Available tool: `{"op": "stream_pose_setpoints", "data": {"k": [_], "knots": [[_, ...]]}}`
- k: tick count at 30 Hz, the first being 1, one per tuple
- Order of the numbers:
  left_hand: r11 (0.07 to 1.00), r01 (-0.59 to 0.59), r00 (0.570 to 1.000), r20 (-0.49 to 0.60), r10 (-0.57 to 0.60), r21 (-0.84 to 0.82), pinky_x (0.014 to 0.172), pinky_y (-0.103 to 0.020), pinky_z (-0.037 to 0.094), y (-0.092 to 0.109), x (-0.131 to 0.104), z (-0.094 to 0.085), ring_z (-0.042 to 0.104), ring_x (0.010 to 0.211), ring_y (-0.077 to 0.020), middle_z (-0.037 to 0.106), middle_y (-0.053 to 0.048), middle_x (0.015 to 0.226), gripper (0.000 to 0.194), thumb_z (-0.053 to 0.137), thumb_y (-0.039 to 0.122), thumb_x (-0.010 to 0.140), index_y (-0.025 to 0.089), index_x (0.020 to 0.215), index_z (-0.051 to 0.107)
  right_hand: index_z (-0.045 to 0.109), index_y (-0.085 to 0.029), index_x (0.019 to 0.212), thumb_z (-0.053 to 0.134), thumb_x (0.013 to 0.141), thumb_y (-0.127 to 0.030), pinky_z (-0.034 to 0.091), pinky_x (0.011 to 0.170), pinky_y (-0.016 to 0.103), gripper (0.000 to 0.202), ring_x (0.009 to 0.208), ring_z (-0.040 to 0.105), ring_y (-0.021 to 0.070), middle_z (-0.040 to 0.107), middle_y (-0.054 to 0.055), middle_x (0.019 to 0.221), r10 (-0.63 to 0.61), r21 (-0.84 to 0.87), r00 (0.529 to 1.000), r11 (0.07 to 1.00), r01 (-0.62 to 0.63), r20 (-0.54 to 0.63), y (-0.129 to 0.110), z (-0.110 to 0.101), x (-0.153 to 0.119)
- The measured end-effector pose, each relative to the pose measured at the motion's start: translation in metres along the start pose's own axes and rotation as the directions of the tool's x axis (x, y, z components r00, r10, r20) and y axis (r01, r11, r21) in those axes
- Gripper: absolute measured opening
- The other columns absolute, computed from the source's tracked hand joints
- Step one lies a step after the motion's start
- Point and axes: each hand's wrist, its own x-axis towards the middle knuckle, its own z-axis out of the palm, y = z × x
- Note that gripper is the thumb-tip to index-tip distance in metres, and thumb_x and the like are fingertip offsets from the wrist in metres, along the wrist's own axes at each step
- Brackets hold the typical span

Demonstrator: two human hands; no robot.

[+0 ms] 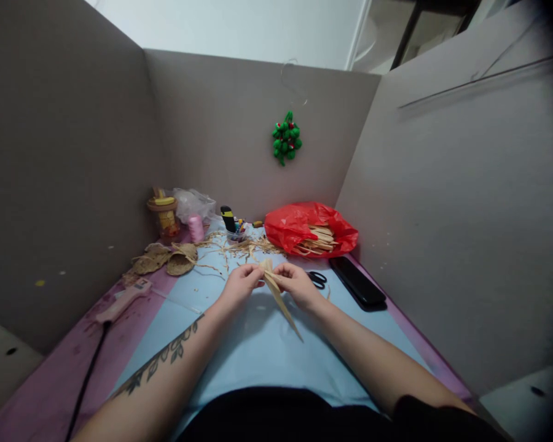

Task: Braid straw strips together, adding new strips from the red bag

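Between my two hands is a strip of dry, straw-coloured husk (280, 301), its long pointed end hanging down toward me over the blue cloth. My left hand (243, 283) pinches the strip near its upper end. From the other side my right hand (295, 283) is closed on it with thumb and fingers. A short wider piece of husk stands up above the fingertips. Just right of my right hand lie scissors with black handles (319, 279), their blades partly hidden.
A red plastic bag (290, 230) of dry husk strips stands at the back right, near a black case (358, 282). Scraps (251, 247) litter the back. At left are a pink glue gun (125, 301), woven pieces (182, 259), pink thread (196, 228) and a jar (166, 218). Grey panels enclose the table.
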Motion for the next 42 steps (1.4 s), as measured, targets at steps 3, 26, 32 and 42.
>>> {"op": "stream_pose_setpoints", "data": {"k": [3, 26, 32, 42], "knots": [[1.0, 0.008, 1.0, 0.002, -0.008, 0.029, 0.069, -0.026, 0.044, 0.0, -0.001, -0.001, 0.055, 0.065, -0.0118, 0.06, -0.001, 0.066, 0.023, 0.063, 0.036, 0.065, 0.013, 0.067, 0.059, 0.05, -0.017, 0.068, 0.065, 0.066, -0.037, 0.036, 0.051, 0.023, 0.025, 0.052, 0.046, 0.0096, 0.051, -0.004, 0.058, -0.041, -0.031, 0.997, 0.999, 0.04, -0.06, 0.0, -0.001, -0.001], [0.984, -0.037, 0.996, 0.081, 0.023, 0.175, 0.059, -0.023, 0.038, -0.009, 0.005, -0.005, 0.046, 0.055, -0.0097, 0.053, 0.0, 0.058, 0.029, 0.059, 0.041, 0.067, 0.013, 0.062, 0.057, 0.037, -0.02, 0.058, 0.064, 0.053, -0.025, 0.03, 0.046, 0.021, 0.029, 0.044, 0.037, 0.0077, 0.039, -0.008, 0.047, 0.161, 0.362, 0.985, 0.923, -0.129, -0.06, -0.004, -0.006, 0.001], [0.972, -0.029, 0.997, 0.078, 0.011, 0.235, 0.054, -0.021, 0.033, -0.011, 0.005, -0.005, 0.041, 0.051, -0.0082, 0.048, 0.002, 0.054, 0.028, 0.058, 0.039, 0.068, 0.013, 0.06, 0.055, 0.043, -0.02, 0.07, 0.065, 0.054, -0.021, 0.041, 0.057, 0.025, 0.027, 0.053, 0.05, 0.0109, 0.051, -0.006, 0.059, 0.148, 0.452, 0.986, 0.876, -0.169, 0.081, -0.001, -0.014, 0.003], [0.918, -0.13, 0.987, 0.14, 0.083, 0.374, 0.054, -0.021, 0.032, -0.013, 0.005, -0.009, 0.042, 0.053, -0.0097, 0.049, 0.002, 0.055, 0.03, 0.054, 0.042, 0.071, 0.014, 0.061, 0.055, 0.059, -0.016, 0.081, 0.07, 0.056, -0.027, 0.042, 0.061, 0.027, 0.029, 0.058, 0.055, 0.0129, 0.062, 0.001, 0.069, 0.185, 0.41, 0.97, 0.881, -0.235, 0.16, -0.004, -0.024, 0.006]]}}
